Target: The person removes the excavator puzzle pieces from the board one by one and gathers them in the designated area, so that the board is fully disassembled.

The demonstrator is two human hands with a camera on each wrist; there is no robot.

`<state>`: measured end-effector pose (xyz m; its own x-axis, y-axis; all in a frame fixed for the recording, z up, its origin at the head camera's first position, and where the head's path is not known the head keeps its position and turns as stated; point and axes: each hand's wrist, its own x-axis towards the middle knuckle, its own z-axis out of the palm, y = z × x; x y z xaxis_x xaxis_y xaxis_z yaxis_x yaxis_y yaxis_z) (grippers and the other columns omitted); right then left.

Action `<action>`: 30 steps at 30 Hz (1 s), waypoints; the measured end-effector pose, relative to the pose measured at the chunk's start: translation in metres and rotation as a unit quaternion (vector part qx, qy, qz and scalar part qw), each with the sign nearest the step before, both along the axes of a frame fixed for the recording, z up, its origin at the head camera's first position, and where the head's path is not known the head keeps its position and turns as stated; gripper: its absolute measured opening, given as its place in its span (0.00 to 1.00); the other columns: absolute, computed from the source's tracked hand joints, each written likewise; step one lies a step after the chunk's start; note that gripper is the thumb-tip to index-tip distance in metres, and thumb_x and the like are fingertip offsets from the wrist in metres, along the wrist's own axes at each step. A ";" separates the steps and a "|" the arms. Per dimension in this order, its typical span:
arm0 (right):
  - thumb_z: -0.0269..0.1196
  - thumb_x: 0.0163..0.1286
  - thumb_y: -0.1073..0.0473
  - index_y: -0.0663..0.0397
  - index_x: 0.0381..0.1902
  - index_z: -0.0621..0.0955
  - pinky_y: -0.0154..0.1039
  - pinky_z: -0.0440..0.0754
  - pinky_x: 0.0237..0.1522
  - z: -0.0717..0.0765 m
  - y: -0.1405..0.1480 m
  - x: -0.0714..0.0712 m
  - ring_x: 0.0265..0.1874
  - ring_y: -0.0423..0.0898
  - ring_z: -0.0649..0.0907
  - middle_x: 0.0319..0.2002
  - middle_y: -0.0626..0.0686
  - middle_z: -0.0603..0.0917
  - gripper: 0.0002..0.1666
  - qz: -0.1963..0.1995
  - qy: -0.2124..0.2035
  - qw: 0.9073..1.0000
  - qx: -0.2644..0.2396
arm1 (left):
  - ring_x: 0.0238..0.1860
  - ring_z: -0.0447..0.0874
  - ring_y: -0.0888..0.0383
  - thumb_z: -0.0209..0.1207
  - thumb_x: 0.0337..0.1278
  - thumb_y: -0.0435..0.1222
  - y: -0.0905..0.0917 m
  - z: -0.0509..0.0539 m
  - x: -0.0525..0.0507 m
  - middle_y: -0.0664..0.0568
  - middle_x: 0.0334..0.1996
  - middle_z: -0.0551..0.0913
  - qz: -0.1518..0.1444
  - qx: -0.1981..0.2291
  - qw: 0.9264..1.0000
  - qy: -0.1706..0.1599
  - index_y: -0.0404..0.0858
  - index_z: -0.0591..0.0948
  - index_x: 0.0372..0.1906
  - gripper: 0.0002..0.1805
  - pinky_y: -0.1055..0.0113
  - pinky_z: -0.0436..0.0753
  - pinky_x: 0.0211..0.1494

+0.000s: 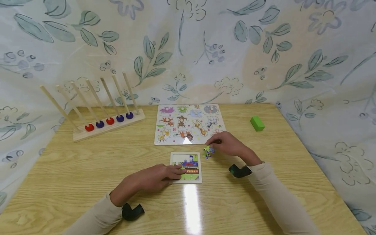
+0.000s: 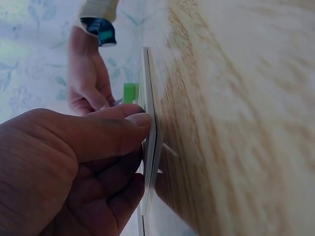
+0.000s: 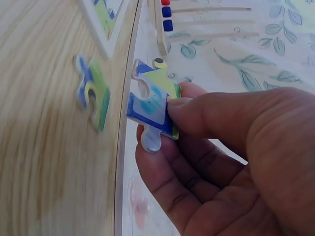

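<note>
In the head view, my left hand (image 1: 160, 176) lies over the lower left of a small square jigsaw puzzle board (image 1: 200, 168) with a train picture. The left wrist view has its thumb against the edge of the board (image 2: 151, 93), with bent fingers on the face. Some pieces sit in the frame; a pale gap shows at the top left. Right of the board, my right hand (image 1: 229, 143) pinches a blue and yellow-green jigsaw piece (image 3: 155, 105) between thumb and fingers. Another jigsaw piece (image 3: 93, 88) lies on the table below it.
Behind the small board lies a larger animal peg puzzle (image 1: 173, 129). At the back left stands a wooden rack (image 1: 135, 116) with upright sticks and several red and blue beads. A green block (image 1: 257, 123) sits at the back right, near a floral cloth (image 1: 188, 49).
</note>
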<state>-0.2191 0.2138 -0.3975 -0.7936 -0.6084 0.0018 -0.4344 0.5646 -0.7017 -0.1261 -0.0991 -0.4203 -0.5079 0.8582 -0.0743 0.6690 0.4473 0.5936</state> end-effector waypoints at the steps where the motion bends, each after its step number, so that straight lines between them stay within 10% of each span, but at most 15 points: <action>1: 0.60 0.67 0.73 0.63 0.42 0.87 0.38 0.79 0.40 0.000 0.002 0.000 0.39 0.45 0.80 0.41 0.53 0.85 0.11 0.001 0.003 1.000 0.002 | 0.70 0.62 0.52 0.51 0.70 0.26 0.000 0.000 0.000 0.52 0.68 0.69 -0.003 0.002 1.000 0.004 0.35 0.76 0.64 0.20 0.56 0.66 0.68; 22: 0.61 0.66 0.73 0.64 0.40 0.87 0.35 0.76 0.31 -0.004 0.027 -0.007 0.30 0.42 0.78 0.38 0.54 0.85 0.09 0.015 -0.017 1.000 0.012 | 0.69 0.63 0.48 0.52 0.68 0.25 0.001 0.006 -0.004 0.48 0.67 0.70 -0.013 0.005 0.999 0.042 0.33 0.76 0.63 0.21 0.56 0.67 0.67; 30: 0.61 0.65 0.73 0.62 0.39 0.88 0.34 0.76 0.31 -0.010 0.027 -0.003 0.29 0.42 0.78 0.37 0.51 0.86 0.10 -0.009 -0.047 0.999 0.019 | 0.70 0.62 0.52 0.51 0.70 0.27 0.001 0.004 0.001 0.53 0.69 0.69 0.004 -0.007 1.000 0.003 0.35 0.76 0.64 0.20 0.56 0.67 0.68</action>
<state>-0.2219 0.2407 -0.4073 -0.8003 -0.5920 -0.0950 -0.3574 0.5983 -0.7172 -0.1249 -0.0983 -0.4163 -0.5146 0.8533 -0.0838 0.6688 0.4606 0.5836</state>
